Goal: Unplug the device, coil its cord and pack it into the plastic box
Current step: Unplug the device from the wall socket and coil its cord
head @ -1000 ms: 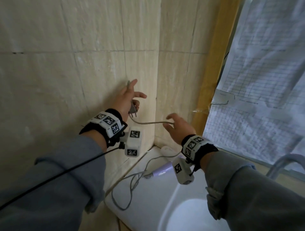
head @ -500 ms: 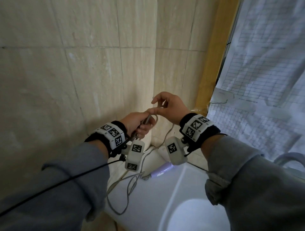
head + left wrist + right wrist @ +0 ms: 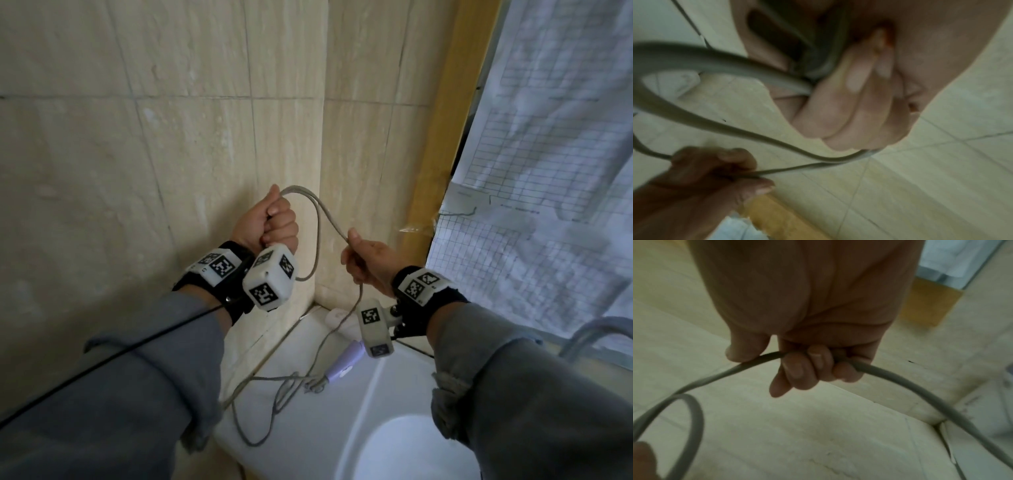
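Slack cord (image 3: pixel 274 404) is seen lying nearest on the white sink surround (image 3: pixel 308 445), beside the lilac device (image 3: pixel 342 363); above it, a length is pinched by the right hand (image 3: pixel 368 265); farther off, gathered loops are clenched in the left hand (image 3: pixel 270 222) (plug apparently within); coiling is judged under way; another loop is called for next; no plastic box is shown.

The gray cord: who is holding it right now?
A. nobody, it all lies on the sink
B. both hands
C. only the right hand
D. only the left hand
B: the left hand grips a loop of the gray cord, and the right hand pinches it further along.
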`<state>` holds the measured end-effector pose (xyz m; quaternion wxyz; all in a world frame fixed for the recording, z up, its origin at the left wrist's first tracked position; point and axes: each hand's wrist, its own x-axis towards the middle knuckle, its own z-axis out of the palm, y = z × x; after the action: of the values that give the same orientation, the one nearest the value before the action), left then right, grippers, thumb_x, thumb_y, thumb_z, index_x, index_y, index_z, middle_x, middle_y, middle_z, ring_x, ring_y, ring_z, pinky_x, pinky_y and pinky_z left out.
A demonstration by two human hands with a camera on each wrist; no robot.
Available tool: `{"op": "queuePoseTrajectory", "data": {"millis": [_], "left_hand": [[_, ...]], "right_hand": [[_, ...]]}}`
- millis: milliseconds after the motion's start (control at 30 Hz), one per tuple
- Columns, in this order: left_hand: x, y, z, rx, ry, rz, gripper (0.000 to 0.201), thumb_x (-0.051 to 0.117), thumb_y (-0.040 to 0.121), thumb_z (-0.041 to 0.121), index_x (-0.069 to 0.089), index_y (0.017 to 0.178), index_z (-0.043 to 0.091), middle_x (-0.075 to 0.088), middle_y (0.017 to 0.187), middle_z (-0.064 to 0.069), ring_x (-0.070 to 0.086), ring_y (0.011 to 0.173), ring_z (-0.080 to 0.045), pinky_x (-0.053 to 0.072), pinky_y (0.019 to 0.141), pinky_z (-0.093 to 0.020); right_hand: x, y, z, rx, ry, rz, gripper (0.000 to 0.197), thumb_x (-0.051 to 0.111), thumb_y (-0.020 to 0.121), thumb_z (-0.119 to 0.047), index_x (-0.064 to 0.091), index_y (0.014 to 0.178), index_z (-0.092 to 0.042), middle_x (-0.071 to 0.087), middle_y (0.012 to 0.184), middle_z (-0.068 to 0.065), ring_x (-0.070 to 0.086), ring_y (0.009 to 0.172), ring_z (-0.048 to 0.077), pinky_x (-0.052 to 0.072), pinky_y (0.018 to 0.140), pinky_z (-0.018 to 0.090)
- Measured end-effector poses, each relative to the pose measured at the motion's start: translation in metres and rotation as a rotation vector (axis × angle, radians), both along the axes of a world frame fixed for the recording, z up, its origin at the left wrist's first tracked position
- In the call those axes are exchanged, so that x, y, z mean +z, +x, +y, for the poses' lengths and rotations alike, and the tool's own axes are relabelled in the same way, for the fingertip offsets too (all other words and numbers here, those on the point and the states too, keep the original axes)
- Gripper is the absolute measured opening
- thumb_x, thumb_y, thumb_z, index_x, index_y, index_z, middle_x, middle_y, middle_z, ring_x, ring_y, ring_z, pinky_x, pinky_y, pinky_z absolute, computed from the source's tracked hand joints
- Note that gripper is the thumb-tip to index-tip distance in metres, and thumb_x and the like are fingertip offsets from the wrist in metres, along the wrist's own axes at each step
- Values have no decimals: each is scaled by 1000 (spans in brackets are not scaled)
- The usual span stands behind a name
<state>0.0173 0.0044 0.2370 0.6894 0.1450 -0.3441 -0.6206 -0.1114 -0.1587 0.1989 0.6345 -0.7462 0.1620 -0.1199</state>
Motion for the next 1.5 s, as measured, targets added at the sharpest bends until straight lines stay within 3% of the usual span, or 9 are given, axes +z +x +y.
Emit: {"op": "queuePoseTrajectory", "data": {"millis": [233,433,533,667,833,1033,1200,1366,1500], "left_hand": [[6,24,5,135,-107,182,80,16,92,52,61,66,-8,57,51,-23,35,46,-19,46,46,-35],[20,37,10,166,-244,215,78,20,90,56,61,59,-3,59,47,-18,55,39,-28,43,43,-27],[38,22,12,517,-86,42,73,20,95,54,54,44,15,43,31,2,40,25,-7,33,28,-14],[46,-3,1,849,126,-215,55,24,97,48,46,55,21,34,34,6,29,28,-4,29,32,-15],[36,-9,-6,942,148,-507,40,26,100,38,43,70,18,39,40,9,34,34,-5,33,41,-19],[22,-17,-1,1093,321,-981,34,33,98,37,49,73,20,53,60,3,46,50,-11,41,51,-23],[19,-21,0,1006,474,-1243,31,34,99,32,50,76,18,67,77,2,67,74,-15,56,62,-28],[17,-21,6,847,628,-1186,35,33,98,38,53,84,12,64,50,-4,62,42,-20,47,42,-22],[10,-18,14,627,641,-951,45,33,98,42,51,72,10,44,35,1,33,25,-9,28,32,-12]], "right_hand": [[-40,-1,-1,-45,-119,109,41,43,94,-43,55,67,-14,46,56,1,38,53,14,38,61,24],[-69,-9,-3,-62,-362,257,44,35,97,-43,56,69,-16,51,61,-1,47,56,13,41,63,22],[-79,-14,-3,-108,-345,292,43,35,98,-39,58,71,-14,47,61,0,44,56,13,40,62,23],[-60,-1,5,-200,-469,190,31,39,97,-29,65,99,-13,55,79,-2,50,71,14,40,66,26],[-27,6,25,-233,-697,189,18,40,94,-30,55,103,-24,56,74,-4,55,68,19,47,63,33],[10,9,50,-85,-965,141,23,48,90,-31,68,99,-26,66,101,-6,58,90,14,47,75,29],[33,9,55,16,-994,40,19,55,87,-29,73,93,-24,71,96,-3,62,85,14,52,78,32],[52,11,55,128,-730,-151,20,74,74,-8,61,89,-12,56,74,-7,51,63,-1,44,65,15],[65,15,50,128,-616,-188,42,77,70,-7,51,101,-17,53,99,-6,47,69,6,44,62,12]]}}
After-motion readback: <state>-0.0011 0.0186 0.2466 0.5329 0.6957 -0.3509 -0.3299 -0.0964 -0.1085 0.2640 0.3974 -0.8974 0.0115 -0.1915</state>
